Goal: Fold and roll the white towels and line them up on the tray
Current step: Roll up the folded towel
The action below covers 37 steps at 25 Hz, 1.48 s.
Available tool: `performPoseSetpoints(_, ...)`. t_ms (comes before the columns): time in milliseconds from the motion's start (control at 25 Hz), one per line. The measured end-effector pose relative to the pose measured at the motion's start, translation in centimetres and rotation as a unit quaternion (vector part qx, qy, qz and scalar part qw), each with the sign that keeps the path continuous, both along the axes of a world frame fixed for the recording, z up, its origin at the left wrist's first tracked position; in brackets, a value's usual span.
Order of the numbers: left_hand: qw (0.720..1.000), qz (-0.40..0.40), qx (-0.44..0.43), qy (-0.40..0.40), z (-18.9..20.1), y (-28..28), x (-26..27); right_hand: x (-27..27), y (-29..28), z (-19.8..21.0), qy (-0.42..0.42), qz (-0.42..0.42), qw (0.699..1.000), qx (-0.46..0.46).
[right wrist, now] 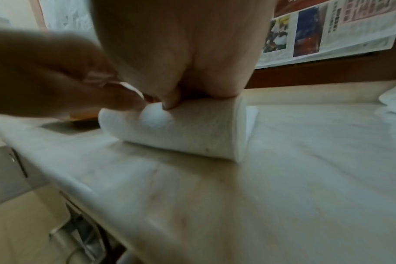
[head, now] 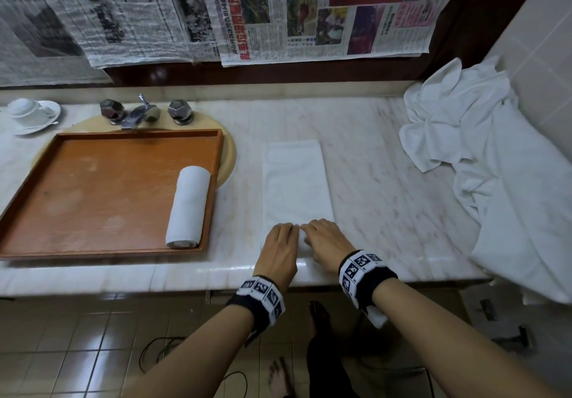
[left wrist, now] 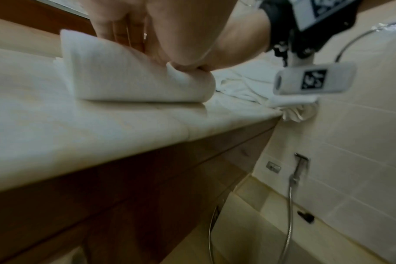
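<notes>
A folded white towel [head: 295, 178] lies as a long strip on the marble counter [head: 387, 187]. Its near end is curled into a short roll [left wrist: 136, 80] [right wrist: 188, 128]. My left hand [head: 284, 230] and right hand [head: 317, 229] sit side by side on that roll, fingers curled over its top and thumbs tucked against its near side. A brown wooden tray [head: 93, 199] rests over the sink at the left. One finished rolled towel [head: 187, 206] lies along the tray's right wall.
A heap of loose white towels [head: 464, 125] fills the counter's right end against the tiled wall. A cup and saucer [head: 29, 114] and the faucet [head: 139, 113] stand behind the tray. Newspapers hang above. The counter's front edge runs just under my wrists.
</notes>
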<state>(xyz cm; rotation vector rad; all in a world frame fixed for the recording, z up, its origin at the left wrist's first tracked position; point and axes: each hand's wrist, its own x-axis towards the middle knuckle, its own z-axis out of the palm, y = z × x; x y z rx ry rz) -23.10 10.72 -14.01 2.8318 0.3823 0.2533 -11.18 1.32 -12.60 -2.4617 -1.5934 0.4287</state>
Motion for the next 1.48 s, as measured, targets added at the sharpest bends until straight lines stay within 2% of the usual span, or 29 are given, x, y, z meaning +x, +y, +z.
performPoseSetpoints(80,0.999,-0.034,0.005,-0.021,-0.7,-0.6,-1.3,-0.1,0.1,0.0,0.026,-0.006,0.999,-0.028)
performPoseSetpoints(160,0.999,-0.039,0.010,-0.033,-1.1,0.0,-1.1,-0.7,-0.3,-0.1,0.015,-0.016,1.000,0.001)
performPoseSetpoints(360,0.998,-0.024,-0.023,0.059,0.0,1.9,1.5,-2.2,-1.3,-1.6,-0.082,-0.025,0.996,-0.024)
performPoseSetpoints(480,0.999,0.016,-0.022,0.035,0.4,0.8,0.5,-1.0,-1.0,-0.7,-0.041,-0.004,0.999,-0.010)
performPoseSetpoints(640,0.999,-0.018,-0.024,-0.030,-0.7,-0.3,-1.6,-0.2,-0.9,0.4,0.011,0.027,0.998,-0.051)
performPoseSetpoints(720,0.999,-0.024,-0.028,-0.022,-0.8,0.4,-1.1,-1.3,-1.4,0.2,-0.023,-0.001,1.000,-0.017)
performPoseSetpoints(840,0.996,-0.038,-0.055,0.055,0.9,1.7,0.6,-2.5,-1.8,-1.1,-0.064,-0.019,0.998,-0.012)
performPoseSetpoints(920,0.995,-0.025,-0.053,0.081,1.6,2.2,1.5,-2.0,-1.3,-0.8,-0.053,-0.036,0.998,-0.002)
performPoseSetpoints(1000,0.997,0.005,-0.048,0.059,2.0,1.3,0.8,-1.1,-0.3,0.1,-0.039,-0.039,0.998,-0.014)
performPoseSetpoints(1120,0.999,-0.010,-0.029,0.019,1.0,-0.4,-0.7,-0.7,0.9,0.8,-0.037,-0.049,0.997,-0.050)
performPoseSetpoints(1200,0.999,-0.014,-0.031,-0.008,0.5,0.1,-0.4,-1.4,0.5,0.7,-0.050,-0.073,0.996,-0.019)
performPoseSetpoints(1280,0.999,-0.022,-0.031,0.005,1.1,1.1,1.0,-2.5,-0.5,-0.2,-0.067,-0.071,0.995,0.014)
performPoseSetpoints(1360,0.997,-0.036,-0.044,0.055,2.2,1.8,2.2,-3.0,-1.0,-1.0,-0.088,-0.063,0.994,0.006)
performPoseSetpoints(1480,0.997,0.007,-0.047,0.061,2.6,1.7,2.7,-1.7,-0.2,-0.6,-0.055,-0.087,0.994,0.027)
